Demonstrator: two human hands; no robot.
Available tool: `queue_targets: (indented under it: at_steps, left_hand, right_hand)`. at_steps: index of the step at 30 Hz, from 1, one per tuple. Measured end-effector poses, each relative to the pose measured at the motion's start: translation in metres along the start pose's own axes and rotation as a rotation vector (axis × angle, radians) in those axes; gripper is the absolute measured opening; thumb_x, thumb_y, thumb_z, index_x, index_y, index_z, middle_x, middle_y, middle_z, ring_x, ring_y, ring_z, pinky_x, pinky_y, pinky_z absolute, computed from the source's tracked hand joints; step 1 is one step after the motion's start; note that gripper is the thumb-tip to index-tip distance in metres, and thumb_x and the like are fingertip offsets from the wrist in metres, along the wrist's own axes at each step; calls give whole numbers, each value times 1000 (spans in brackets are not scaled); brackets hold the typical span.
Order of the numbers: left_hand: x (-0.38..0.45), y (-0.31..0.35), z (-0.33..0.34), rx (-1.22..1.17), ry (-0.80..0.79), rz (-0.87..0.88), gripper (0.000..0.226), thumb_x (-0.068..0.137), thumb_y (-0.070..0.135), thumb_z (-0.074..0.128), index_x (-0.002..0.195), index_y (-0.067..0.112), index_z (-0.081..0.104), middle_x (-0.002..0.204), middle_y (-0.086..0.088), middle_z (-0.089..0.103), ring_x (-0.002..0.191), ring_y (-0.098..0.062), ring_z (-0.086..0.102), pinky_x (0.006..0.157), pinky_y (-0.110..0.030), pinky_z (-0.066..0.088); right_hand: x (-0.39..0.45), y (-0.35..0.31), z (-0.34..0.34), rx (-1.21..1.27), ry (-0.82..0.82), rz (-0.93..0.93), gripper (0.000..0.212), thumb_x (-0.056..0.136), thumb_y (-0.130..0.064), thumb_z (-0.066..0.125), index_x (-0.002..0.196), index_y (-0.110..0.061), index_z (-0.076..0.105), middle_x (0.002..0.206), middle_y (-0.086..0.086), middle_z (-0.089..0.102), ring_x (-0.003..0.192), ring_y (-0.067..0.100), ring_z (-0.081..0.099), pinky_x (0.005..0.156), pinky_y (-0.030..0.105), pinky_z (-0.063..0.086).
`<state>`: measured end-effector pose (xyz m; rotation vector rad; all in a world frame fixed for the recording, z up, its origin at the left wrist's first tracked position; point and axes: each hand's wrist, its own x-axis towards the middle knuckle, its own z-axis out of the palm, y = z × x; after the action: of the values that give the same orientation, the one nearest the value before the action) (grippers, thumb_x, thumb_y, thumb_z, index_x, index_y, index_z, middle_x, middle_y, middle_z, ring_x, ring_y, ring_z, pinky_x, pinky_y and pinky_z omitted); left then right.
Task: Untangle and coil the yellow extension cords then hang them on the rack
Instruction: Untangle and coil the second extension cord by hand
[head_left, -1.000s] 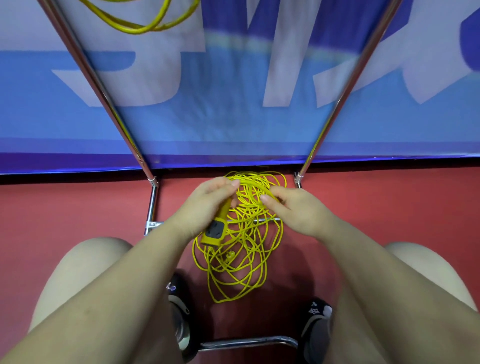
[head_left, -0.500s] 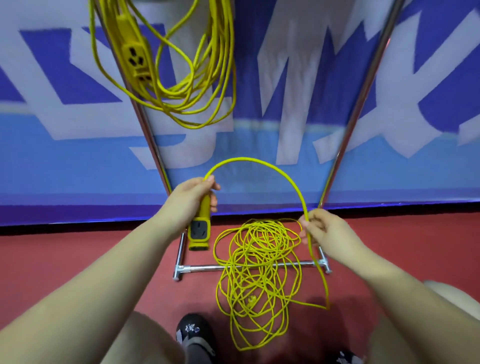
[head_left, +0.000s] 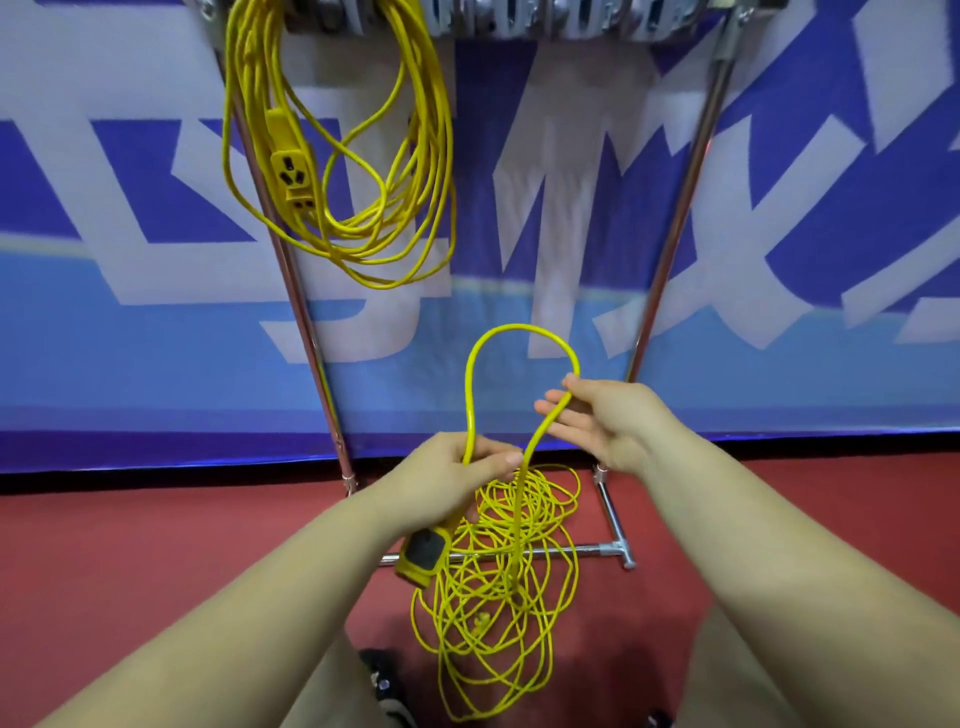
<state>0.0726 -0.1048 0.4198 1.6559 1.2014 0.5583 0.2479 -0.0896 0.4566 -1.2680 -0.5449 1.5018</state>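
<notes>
My right hand (head_left: 608, 421), at 2 o'clock of the left hand (head_left: 447, 483), has brought the cord (head_left: 519, 332) in: first loop forming. Left grip clamps the socket (head_left: 422, 555); right grip is spread, cord across its fingers.

tangled cord (head_left: 498, 587): yellow throughout. socket block (head_left: 422, 556) gripped by the left hand (head_left: 447, 483): yellow body, dark grey face. coiled cord (head_left: 363, 171) on the rack (head_left: 675, 234): yellow, with black socket holes. rack tubing: silver metal. banner (head_left: 130, 338): blue and purple with white shapes. floor (head_left: 156, 545): red.
</notes>
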Motion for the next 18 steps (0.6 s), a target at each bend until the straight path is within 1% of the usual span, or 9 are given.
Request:
queue_targets:
  at_steps: [2, 4, 7, 8, 10, 12, 14, 16, 18]
  left_hand:
    - [-2, 0, 9, 13, -36, 6, 14, 89, 39, 60, 93, 30, 69, 73, 12, 69, 46, -11, 54, 55, -27, 43]
    - [-2, 0, 14, 8, -39, 12, 16, 90, 36, 59, 92, 26, 71, 81, 6, 72, 45, -10, 53, 51, -25, 43]
    - [-1, 1, 12, -26, -16, 5, 18, 94, 28, 55, 87, 23, 71, 86, -1, 74, 43, -9, 51, 45, -19, 41]
    - [-1, 2, 10, -52, -10, -3, 20, 95, 27, 54, 85, 22, 71, 86, -2, 74, 42, -9, 51, 45, -20, 41]
    - [1, 2, 5, -140, 8, -28, 22, 96, 25, 51, 85, 18, 70, 83, -1, 74, 40, -10, 50, 47, -22, 42]
    - [2, 3, -2, -246, 50, -53, 24, 97, 23, 48, 86, 14, 68, 78, 2, 74, 38, -9, 49, 46, -20, 41]
    - [4, 4, -10, -313, 97, -85, 25, 97, 24, 47, 88, 13, 67, 80, 2, 74, 38, -8, 48, 45, -20, 40]
    - [6, 4, -16, -375, 130, -121, 25, 97, 26, 47, 89, 13, 67, 81, 1, 75, 39, -8, 47, 50, -24, 39]
    - [10, 3, -22, -452, 147, -139, 25, 97, 25, 47, 88, 13, 67, 80, 1, 75, 37, -8, 46, 57, -28, 40]
  right_hand:
    - [-1, -3, 2, 80, 6, 35, 22, 99, -8, 39, 79, -6, 46, 81, 10, 54, 100, 28, 56, 84, 45, 43]
    - [-3, -5, 4, 110, 6, 33, 22, 99, -7, 38, 79, -6, 47, 81, 10, 54, 106, 28, 55, 84, 45, 42]
    - [-4, -6, 3, 97, -27, -50, 21, 99, -12, 40, 82, -9, 50, 83, 10, 56, 96, 25, 59, 79, 41, 49]
    - [-4, -2, 2, 17, -24, -111, 18, 99, -16, 41, 86, -9, 51, 85, 10, 58, 89, 23, 61, 75, 36, 52]
    - [-3, 15, -5, -274, 9, -253, 14, 99, -21, 43, 99, -11, 53, 93, 10, 61, 79, 17, 62, 68, 30, 52]
    - [-1, 43, -15, -557, -16, -350, 17, 97, -22, 46, 108, -13, 55, 103, 10, 64, 82, 14, 62, 74, 31, 51]
    - [1, 74, -23, -762, -130, -380, 21, 96, -22, 48, 111, -14, 59, 106, 5, 66, 92, 11, 61, 84, 27, 47]
    - [0, 96, -25, -853, -227, -378, 20, 95, -22, 49, 111, -16, 61, 99, -4, 64, 89, 3, 58, 79, 14, 43]
    - [0, 109, -24, -857, -264, -385, 9, 94, -19, 52, 96, -24, 59, 87, -11, 61, 74, -9, 54, 71, 8, 40]
